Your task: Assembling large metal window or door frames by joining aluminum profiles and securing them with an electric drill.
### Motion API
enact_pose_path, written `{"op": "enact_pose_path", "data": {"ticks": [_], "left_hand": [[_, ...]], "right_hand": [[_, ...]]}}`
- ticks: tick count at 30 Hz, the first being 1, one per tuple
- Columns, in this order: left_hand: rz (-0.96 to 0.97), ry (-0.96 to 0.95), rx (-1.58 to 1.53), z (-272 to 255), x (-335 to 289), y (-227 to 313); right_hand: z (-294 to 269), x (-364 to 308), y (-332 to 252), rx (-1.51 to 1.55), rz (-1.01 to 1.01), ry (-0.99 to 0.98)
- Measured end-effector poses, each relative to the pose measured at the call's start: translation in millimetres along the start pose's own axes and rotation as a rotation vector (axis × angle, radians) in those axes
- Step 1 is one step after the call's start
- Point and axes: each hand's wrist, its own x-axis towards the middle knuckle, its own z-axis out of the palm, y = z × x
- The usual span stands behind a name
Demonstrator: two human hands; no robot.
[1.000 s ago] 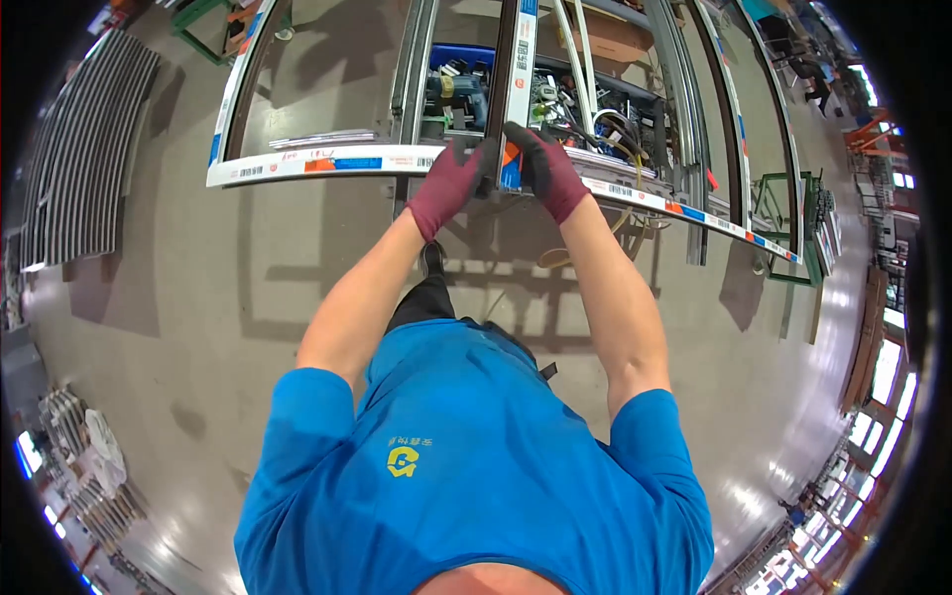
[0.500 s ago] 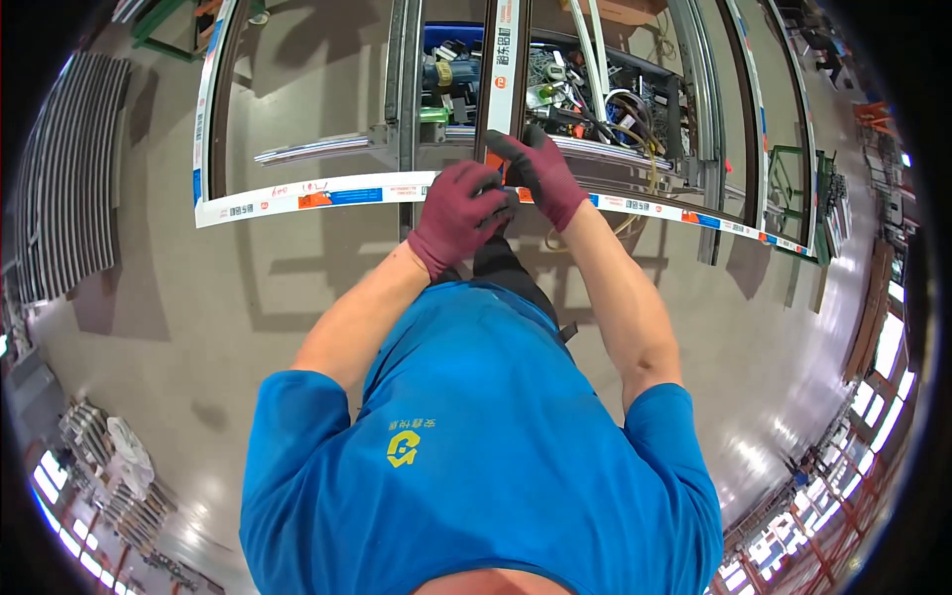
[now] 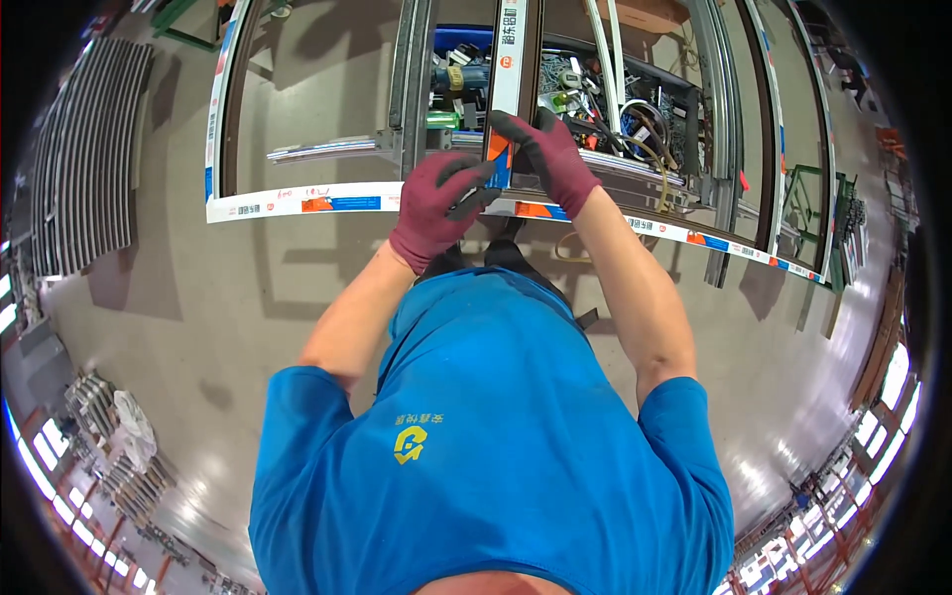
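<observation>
Both hands wear maroon gloves with dark fingertips. They are at the joint where the upright middle bar (image 3: 506, 84) of a large frame meets its near rail (image 3: 342, 201), which is covered in white film. Left of the joint, my left hand (image 3: 436, 210) is closed, thumb and fingers drawn together beside an orange-and-blue label (image 3: 498, 164). Whatever it may hold is too small to make out. My right hand (image 3: 557, 164) lies along the bar's right side. Its thumb stretches over the bar and its index finger stands apart from it.
Under the frame, a blue bin (image 3: 456, 38) and a dark tray (image 3: 684, 104) hold loose hardware and tools. Metal support rails (image 3: 414, 89) run beneath. Stacked grey profiles (image 3: 89, 159) stand at the left. A green stand (image 3: 801, 188) is at the right.
My left hand has shifted left from the joint, uncovering more of the orange-and-blue label. My right hand stays by the middle bar. The whole view has swung slightly.
</observation>
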Motion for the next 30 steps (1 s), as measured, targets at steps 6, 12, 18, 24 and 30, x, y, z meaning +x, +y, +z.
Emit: {"op": "enact_pose_path", "data": {"ticks": [6, 12, 18, 24, 30], "left_hand": [[-0.045, -0.026, -0.055, 10.0, 10.4, 1.3], [-0.622, -0.084, -0.417, 14.3, 36.9, 3.6], [-0.667, 0.144, -0.521, 30.4, 44.9, -47.1], [-0.599, -0.102, 0.239, -7.1, -27.4, -89.4], [-0.532, -0.159, 0.461, 5.0, -44.8, -95.3]], "right_hand": [[-10.3, 19.7, 6.0, 0.01, 0.035, 0.034], [-19.5, 31.5, 24.8, 0.042, 0.06, -0.045], [-24.9, 54.9, 55.7, 0.189, 0.033, -0.025], [-48.7, 62.9, 93.0, 0.005, 0.224, -0.065], [-31.2, 59.0, 106.0, -0.007, 0.181, -0.179]]}}
